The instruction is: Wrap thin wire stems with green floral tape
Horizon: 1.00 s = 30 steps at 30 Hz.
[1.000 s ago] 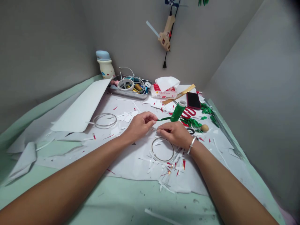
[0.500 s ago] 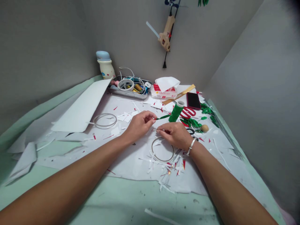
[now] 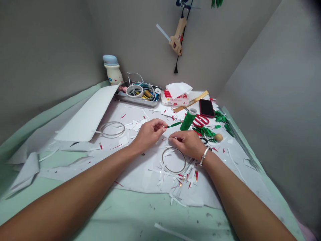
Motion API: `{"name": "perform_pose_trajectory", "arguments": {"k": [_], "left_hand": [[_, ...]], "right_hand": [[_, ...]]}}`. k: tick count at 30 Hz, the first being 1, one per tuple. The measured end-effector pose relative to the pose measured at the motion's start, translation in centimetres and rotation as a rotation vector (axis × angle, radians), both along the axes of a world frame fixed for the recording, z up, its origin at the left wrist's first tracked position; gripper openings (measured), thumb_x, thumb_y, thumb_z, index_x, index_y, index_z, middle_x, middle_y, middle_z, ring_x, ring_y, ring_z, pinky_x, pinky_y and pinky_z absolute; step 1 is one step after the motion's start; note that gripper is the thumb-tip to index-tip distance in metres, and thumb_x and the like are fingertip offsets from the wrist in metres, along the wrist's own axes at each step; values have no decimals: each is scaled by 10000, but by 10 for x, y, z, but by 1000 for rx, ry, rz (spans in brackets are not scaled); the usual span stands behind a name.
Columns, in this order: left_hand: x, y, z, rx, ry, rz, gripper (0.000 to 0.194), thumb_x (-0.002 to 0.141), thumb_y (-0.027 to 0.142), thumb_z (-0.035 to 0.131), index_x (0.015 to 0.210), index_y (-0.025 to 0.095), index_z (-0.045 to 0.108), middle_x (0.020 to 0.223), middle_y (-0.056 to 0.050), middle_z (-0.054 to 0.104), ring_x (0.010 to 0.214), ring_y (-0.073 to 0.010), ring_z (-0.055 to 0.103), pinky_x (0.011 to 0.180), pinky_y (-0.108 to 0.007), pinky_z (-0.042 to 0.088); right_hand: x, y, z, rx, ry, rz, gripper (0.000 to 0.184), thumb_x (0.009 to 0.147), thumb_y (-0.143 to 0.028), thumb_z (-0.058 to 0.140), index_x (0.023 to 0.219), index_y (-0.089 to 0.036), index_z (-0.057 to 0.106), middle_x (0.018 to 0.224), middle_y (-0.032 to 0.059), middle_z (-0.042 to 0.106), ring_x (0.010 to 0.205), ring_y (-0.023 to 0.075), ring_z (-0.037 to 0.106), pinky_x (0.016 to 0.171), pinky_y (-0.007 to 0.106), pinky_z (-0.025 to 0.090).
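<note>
My left hand (image 3: pixel 151 133) pinches the red end of a slim green leaf-like piece (image 3: pixel 174 125) between thumb and fingertips. The piece points right, toward an upright, slightly tilted spool of green thread (image 3: pixel 188 119). Close by on the right, my right hand (image 3: pixel 188 143) is closed in a pinch. Whatever lies between its fingertips is too small to make out. Just below that hand a thin wire-like ring (image 3: pixel 163 160) lies on the white paper. Red-handled scissors (image 3: pixel 200 120) and a heap of green leaf pieces (image 3: pixel 206 132) lie beyond it.
A metal tray (image 3: pixel 140 101) with tape and spools stands at the back, beside a tissue pack (image 3: pixel 175 99). A phone (image 3: pixel 207 108) and a wooden ball (image 3: pixel 218 137) lie right. White card (image 3: pixel 87 115) and a coil (image 3: pixel 112 129) are left. A glue gun (image 3: pixel 178 36) hangs above.
My right hand has shifted very slightly to the right, away from the left one. The left hand and the green piece look almost unmoved.
</note>
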<state>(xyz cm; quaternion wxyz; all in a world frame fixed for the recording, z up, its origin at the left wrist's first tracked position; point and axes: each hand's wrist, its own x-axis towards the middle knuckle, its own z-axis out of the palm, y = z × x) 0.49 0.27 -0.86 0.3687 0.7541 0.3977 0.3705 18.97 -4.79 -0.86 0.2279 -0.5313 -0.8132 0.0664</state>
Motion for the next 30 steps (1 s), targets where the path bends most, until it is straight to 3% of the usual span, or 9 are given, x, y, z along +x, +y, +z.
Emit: {"name": "perform_pose_trajectory", "arguments": {"k": [8, 12, 18, 24, 27, 30], "left_hand": [[1, 1, -3, -36, -24, 13, 315, 774, 277, 587, 1069, 169, 565, 778, -9, 624, 630, -109, 548, 602, -233, 438], [1, 0, -2, 49, 86, 22, 168, 799, 270, 548, 894, 178, 652, 773, -11, 643, 649, -114, 547, 639, -245, 437], [-2, -1, -3, 222, 232, 40, 155, 794, 194, 512, 851, 180, 656, 820, -22, 623, 712, -136, 549, 697, -272, 429], [0, -7, -4, 300, 371, -168, 184, 803, 154, 485, 854, 188, 659, 798, -34, 596, 751, -157, 554, 692, -277, 414], [2, -12, 1, 253, 321, -274, 162, 797, 156, 505, 849, 195, 653, 823, -35, 602, 788, -158, 554, 731, -284, 420], [3, -13, 5, 131, 191, -284, 138, 795, 177, 513, 843, 189, 642, 830, -27, 606, 755, -138, 544, 709, -270, 424]], "right_hand": [[-2, 0, -2, -40, 54, 66, 189, 862, -293, 537, 866, -231, 715, 754, 3, 718, 645, 115, 606, 599, 214, 370], [-3, -3, -1, -33, 75, 117, 169, 855, -279, 546, 862, -230, 708, 752, -9, 708, 648, 108, 599, 599, 211, 370], [-3, -5, 4, 48, 88, 174, 151, 844, -253, 563, 841, -219, 711, 784, 12, 708, 729, 127, 616, 659, 224, 399], [3, 2, 5, 116, 249, 94, 173, 843, -269, 569, 843, -198, 726, 772, 32, 706, 695, 135, 605, 668, 243, 431], [13, 9, 2, 39, 423, 19, 192, 836, -299, 573, 821, -178, 722, 791, 33, 711, 680, 136, 609, 641, 239, 452], [21, 16, -4, -46, 517, -46, 234, 818, -359, 586, 820, -167, 719, 770, 26, 710, 649, 137, 601, 595, 237, 453]]}}
